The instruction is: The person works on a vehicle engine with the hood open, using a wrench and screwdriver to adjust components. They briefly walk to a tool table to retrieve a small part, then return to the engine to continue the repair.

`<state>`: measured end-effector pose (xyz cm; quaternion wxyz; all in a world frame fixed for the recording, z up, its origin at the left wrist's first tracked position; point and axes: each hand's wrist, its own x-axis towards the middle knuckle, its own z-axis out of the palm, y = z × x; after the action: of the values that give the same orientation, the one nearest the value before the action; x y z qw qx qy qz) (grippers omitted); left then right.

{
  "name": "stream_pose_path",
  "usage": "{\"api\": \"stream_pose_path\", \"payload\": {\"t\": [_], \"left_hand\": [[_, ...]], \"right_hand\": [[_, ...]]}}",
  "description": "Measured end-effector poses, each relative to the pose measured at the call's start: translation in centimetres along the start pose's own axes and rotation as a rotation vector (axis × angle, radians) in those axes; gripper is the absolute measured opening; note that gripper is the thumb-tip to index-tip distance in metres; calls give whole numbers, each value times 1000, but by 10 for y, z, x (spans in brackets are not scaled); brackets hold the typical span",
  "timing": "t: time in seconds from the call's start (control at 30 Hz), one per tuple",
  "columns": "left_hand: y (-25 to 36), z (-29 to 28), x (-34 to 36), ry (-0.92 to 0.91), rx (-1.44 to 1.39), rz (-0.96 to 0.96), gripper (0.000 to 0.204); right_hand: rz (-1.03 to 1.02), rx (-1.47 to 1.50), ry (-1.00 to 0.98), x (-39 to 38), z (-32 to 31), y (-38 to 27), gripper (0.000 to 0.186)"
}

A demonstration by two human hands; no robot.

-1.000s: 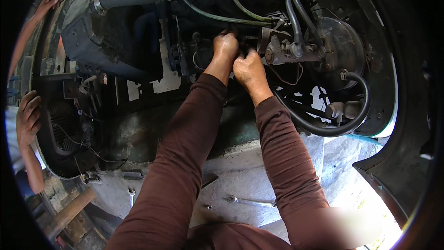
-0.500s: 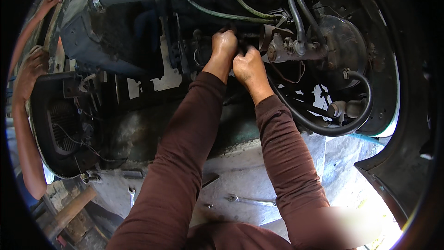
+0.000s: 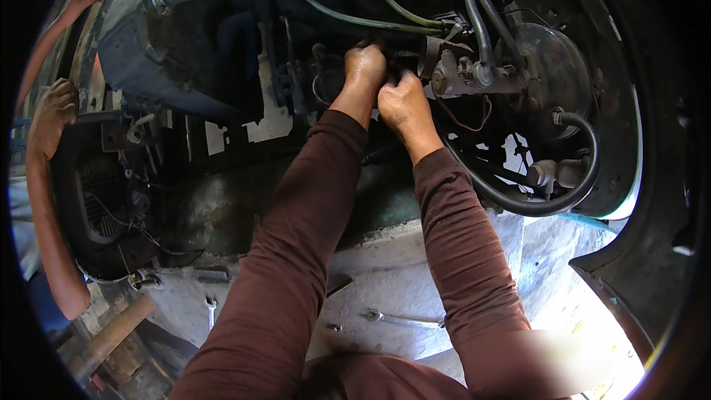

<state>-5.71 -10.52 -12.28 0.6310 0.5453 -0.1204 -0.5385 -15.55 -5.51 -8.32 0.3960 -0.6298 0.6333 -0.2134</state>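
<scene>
Black, shadowy engine bay (image 3: pixel 326 38) around curled left hand (image 3: pixel 364 68) and right hand (image 3: pixel 404 104), grip unclear.

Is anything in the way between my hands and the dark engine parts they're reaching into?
Nothing visible: your left hand and right hand are in among the dark parts, though shadow hides what they touch. The green hoses run beyond them, and the metal cylinder sits to the right of your right hand.
</scene>
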Motion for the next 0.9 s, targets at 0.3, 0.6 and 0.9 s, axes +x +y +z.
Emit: {"api": "stream_pose_path", "payload": {"t": [0.3,0.6,0.9], "left_hand": [[3,-4,-3,38,16,-59,37],[-10,-3,3,99,157,79,31],[-10,-13,16,49,134,98,29]], "right_hand": [[36,-58,-38,-1,3,-3,45],[-37,118,10,-5,4,3,45],[70,-56,-27,0,7,-12,41]]}}
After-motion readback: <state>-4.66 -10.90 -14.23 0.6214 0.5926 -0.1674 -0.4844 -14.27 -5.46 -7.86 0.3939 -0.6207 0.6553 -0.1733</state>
